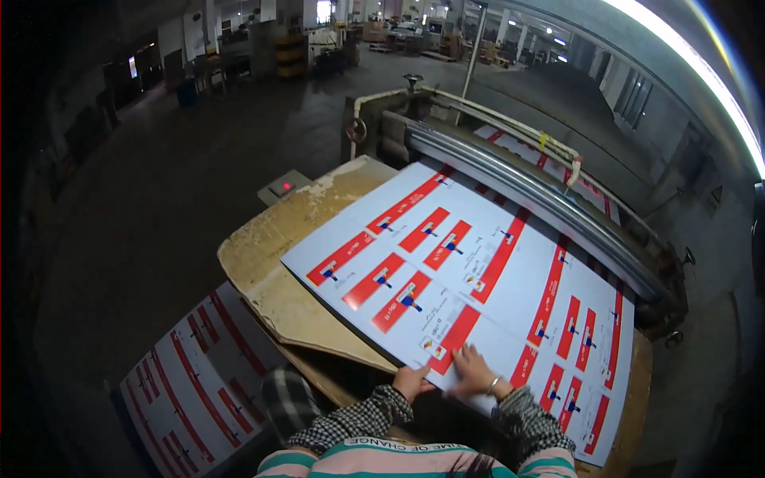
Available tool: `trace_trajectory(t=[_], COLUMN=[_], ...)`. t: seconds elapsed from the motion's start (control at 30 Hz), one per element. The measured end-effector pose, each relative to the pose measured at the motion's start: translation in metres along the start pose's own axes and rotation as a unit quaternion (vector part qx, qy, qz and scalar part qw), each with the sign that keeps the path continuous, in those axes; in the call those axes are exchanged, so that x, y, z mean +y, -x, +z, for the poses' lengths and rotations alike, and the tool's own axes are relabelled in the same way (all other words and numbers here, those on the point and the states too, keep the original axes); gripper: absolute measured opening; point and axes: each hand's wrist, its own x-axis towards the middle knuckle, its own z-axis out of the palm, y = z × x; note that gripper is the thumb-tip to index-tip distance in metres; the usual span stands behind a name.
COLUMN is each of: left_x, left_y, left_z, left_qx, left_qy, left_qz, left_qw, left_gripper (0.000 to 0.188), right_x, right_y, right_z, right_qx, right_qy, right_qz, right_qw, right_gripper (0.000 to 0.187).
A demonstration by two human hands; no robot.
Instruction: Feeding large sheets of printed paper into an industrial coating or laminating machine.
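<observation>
A large white printed sheet (494, 319) with red bands and small blue pictures lies on a wooden feed board (271, 263). Its far edge reaches a long metal roller (526, 199) on the machine. At the sheet's near edge, my left hand (411, 382) is closed on the border, its fingertips partly hidden. My right hand (473, 373) rests on top of the sheet just to the right, fingers spread and nothing held in them.
More printed sheets (191, 374) with red bands lie stacked low at the left. A small control box (284, 186) with a red light sits beside the board. Handwheels (358, 130) and pale pipes frame the roller. Beyond the roller another printed sheet (518, 147) shows.
</observation>
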Motion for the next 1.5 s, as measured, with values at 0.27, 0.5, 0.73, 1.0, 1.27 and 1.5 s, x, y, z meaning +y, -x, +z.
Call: trace_trajectory(t=[0.27,0.5,0.73,1.0,1.27,1.5], left_x=[0.03,0.017,0.025,-0.012,0.015,0.014], left_y=[0.022,0.018,0.017,-0.032,0.011,0.01], left_z=[0.011,0.017,0.008,-0.026,0.012,0.011], left_qx=[-0.119,-0.015,-0.125,0.04,-0.043,-0.031], left_qy=[-0.005,-0.013,-0.018,-0.092,-0.001,-0.017], left_qz=[-0.03,-0.006,-0.034,-0.069,-0.014,-0.003], left_qw=[0.992,1.0,0.991,0.993,0.999,0.999], left_gripper=[0.033,0.034,0.029,0.023,0.03,0.033], right_x=[0.013,-0.015,0.004,-0.012,0.035,-0.018], right_y=[0.013,0.036,0.043,0.049,-0.005,0.02], right_z=[-0.084,-0.014,-0.047,-0.058,-0.037,-0.02], right_qx=[-0.171,-0.019,-0.042,0.031,0.069,0.025], right_qy=[-0.369,0.017,-0.141,-0.274,-0.208,0.046], right_qz=[0.154,0.024,-0.061,0.01,0.174,0.013], right_qw=[0.901,0.999,0.987,0.961,0.96,0.999], right_gripper=[0.038,0.083,0.029,0.016,0.027,0.071])
